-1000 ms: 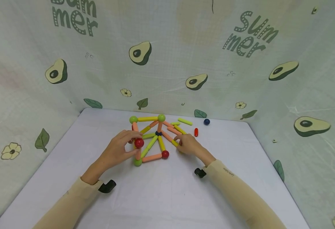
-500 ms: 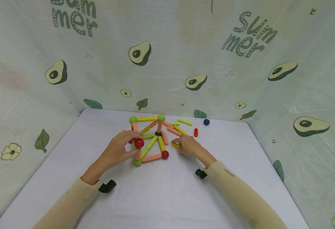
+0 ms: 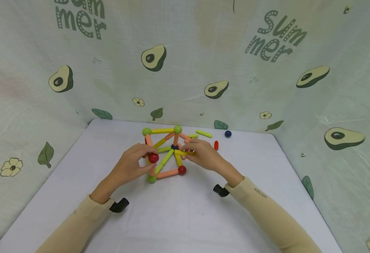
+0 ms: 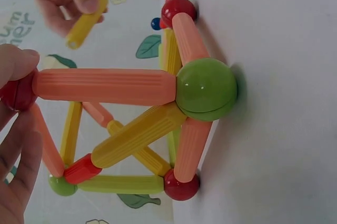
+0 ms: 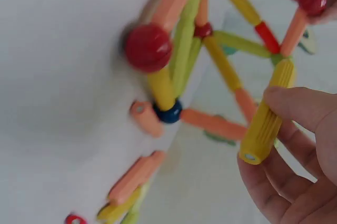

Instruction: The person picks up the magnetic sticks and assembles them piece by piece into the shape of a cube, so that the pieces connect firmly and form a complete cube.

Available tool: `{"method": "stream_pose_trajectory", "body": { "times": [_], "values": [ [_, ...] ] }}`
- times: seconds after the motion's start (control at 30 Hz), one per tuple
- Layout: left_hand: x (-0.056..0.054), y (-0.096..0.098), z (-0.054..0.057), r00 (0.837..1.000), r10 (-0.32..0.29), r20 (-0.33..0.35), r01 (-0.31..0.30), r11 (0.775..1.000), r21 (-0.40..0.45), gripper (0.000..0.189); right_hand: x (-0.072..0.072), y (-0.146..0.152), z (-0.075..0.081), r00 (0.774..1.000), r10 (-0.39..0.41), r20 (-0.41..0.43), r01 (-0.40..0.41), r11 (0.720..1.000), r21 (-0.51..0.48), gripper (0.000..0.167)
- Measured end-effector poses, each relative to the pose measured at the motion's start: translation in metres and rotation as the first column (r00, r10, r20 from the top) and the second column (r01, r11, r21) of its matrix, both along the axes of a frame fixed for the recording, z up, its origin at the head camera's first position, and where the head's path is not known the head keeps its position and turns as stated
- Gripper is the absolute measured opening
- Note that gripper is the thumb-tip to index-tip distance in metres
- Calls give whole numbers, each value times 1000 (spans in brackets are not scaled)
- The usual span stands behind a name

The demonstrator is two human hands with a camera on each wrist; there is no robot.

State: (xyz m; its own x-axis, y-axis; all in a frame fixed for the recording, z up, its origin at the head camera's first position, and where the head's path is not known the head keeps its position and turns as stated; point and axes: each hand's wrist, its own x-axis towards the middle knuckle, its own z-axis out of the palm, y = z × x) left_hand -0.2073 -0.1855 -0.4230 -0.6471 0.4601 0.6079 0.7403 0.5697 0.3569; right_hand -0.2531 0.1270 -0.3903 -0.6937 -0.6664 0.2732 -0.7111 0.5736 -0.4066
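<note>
A frame of magnetic building sticks and balls stands on the table. My left hand [image 3: 131, 163] pinches the red ball [image 3: 153, 158] at its upper near corner; a salmon stick [image 4: 108, 85] runs from that ball to a green ball [image 4: 206, 88] on the table. My right hand [image 3: 205, 154] holds a yellow magnetic stick [image 5: 268, 113] between thumb and fingers, raised beside the frame and apart from the table. In the head view that stick passes in front of the frame near the navy ball [image 3: 174, 147]. Another red ball [image 3: 182, 170] forms the lower near right corner.
Loose pieces lie right of the frame: a lime stick [image 3: 204, 133], a short red stick [image 3: 216, 145] and a navy ball [image 3: 228, 134]. A salmon stick [image 5: 146, 118] lies close to the frame's navy ball. A patterned cloth [image 3: 185, 70] hangs behind the table.
My right hand has drawn the yellow stick away from the salmon stick, which stays on the table, then lifted it and moved left towards the frame. My left hand stays on the red ball.
</note>
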Motion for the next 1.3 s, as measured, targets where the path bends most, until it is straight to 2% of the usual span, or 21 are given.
{"method": "stream_pose_trajectory", "body": {
  "times": [0.17,0.4,0.8,1.13,1.3],
  "values": [
    [0,1,1,1000,7,-24,-6,1000,12,46,9,-20,8,993,81,-84,-85,995,-53,28],
    [1,5,3,998,42,-45,-42,999,12,43,12,-38,13,976,123,-177,-135,989,-53,28],
    [-1,13,5,986,112,-122,-110,994,21,32,13,-47,12,962,151,-228,-178,979,-99,26],
    [0,20,4,983,148,-112,-146,989,27,25,13,-46,10,960,135,-247,-168,979,-117,26],
    [1,21,4,982,163,-90,-161,986,32,26,9,-31,11,965,126,-230,-151,984,-96,28]
  ]
}}
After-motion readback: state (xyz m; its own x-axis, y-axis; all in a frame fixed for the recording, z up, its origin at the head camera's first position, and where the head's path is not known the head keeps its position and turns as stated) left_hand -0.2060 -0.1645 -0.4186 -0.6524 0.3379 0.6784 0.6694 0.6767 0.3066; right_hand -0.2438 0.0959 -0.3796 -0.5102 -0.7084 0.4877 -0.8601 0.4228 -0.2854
